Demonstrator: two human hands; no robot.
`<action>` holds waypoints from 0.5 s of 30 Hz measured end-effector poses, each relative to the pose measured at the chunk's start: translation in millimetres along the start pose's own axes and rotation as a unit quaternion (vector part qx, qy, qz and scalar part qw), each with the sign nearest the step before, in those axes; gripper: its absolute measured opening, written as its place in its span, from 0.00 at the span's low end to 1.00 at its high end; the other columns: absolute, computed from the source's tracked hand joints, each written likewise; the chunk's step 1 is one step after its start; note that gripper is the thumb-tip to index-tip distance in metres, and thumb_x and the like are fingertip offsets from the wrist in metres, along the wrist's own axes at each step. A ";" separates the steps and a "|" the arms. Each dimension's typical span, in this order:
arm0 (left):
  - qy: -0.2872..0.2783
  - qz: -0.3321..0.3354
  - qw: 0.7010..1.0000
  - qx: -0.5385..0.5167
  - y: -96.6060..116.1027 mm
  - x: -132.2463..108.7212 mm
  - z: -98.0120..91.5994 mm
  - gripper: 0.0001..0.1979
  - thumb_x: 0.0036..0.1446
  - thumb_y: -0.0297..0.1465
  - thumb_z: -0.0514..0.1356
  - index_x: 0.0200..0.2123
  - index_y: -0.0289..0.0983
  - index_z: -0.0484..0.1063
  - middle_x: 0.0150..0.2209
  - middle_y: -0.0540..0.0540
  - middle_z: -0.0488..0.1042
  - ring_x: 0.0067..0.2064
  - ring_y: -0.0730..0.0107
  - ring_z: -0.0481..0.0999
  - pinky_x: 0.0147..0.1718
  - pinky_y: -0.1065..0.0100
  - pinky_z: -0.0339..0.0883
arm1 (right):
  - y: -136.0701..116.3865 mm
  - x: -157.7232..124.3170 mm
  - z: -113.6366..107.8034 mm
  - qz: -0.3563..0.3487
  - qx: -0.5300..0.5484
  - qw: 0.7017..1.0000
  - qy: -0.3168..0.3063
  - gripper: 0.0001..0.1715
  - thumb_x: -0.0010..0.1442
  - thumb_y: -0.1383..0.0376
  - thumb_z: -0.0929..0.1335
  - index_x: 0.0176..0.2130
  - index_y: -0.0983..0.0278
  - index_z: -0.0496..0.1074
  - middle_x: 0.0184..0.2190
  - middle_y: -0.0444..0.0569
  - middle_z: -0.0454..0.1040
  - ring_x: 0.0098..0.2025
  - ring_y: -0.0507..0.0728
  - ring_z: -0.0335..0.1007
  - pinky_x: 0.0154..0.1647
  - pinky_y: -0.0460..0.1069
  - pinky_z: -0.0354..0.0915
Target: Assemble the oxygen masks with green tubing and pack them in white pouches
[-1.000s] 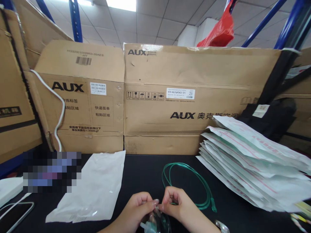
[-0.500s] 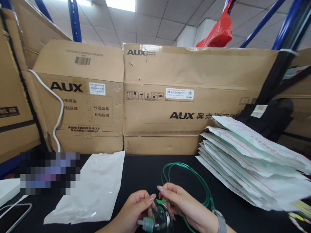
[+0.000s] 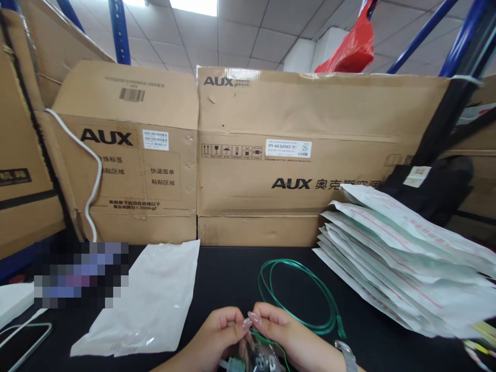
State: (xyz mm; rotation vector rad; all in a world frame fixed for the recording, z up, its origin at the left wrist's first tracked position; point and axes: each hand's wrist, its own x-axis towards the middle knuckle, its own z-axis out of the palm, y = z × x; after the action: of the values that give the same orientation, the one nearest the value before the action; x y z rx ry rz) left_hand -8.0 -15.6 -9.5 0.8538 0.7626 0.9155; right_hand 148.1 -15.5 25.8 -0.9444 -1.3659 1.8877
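A clear oxygen mask [image 3: 263, 359] with a pale green connector [image 3: 235, 365] is low in the head view, partly cut off by the bottom edge. My left hand [image 3: 222, 328] is closed at its upper edge, thumb and fingers pinched. My right hand [image 3: 282, 329] pinches right beside it, the thumb tips almost touching. From between the fingers a thin green strap [image 3: 268, 340] runs down the right side of the mask. What exactly lies in the fingertips is hidden. Coiled green tubing [image 3: 334, 305] rests on the black table beyond my right hand, its end fitting near my wrist watch [image 3: 346, 355].
A white pouch [image 3: 151, 299] lies flat on the left. Stacked white packages [image 3: 399, 263] rise on the right. Cardboard boxes [image 3: 248, 196] wall off the back. A phone [image 3: 27, 346] and a white cable [image 3: 95, 181] are at the far left.
Both hands have drawn together at the mask's top, and the mask has dropped and turned. My right hand has moved clear of the tubing coil, whose end fitting now shows fully.
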 end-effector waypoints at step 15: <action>-0.005 -0.030 1.000 0.007 17.1 -13.7 12.5 0.19 0.36 0.41 0.68 0.18 0.35 0.64 0.15 0.53 0.68 0.16 0.80 0.63 0.17 0.75 0.53 | -0.6 7.8 -10.8 -0.071 -0.046 0.994 0.075 0.24 0.48 0.48 0.67 0.21 0.63 0.57 0.10 0.34 0.55 0.13 0.44 0.42 0.14 0.43 0.40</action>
State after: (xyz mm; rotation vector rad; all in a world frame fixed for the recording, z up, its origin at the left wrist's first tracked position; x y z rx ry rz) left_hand -9.0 -25.5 13.7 0.8429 0.7827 0.8534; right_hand 152.8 -3.5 22.7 -0.9863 -1.4005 1.6264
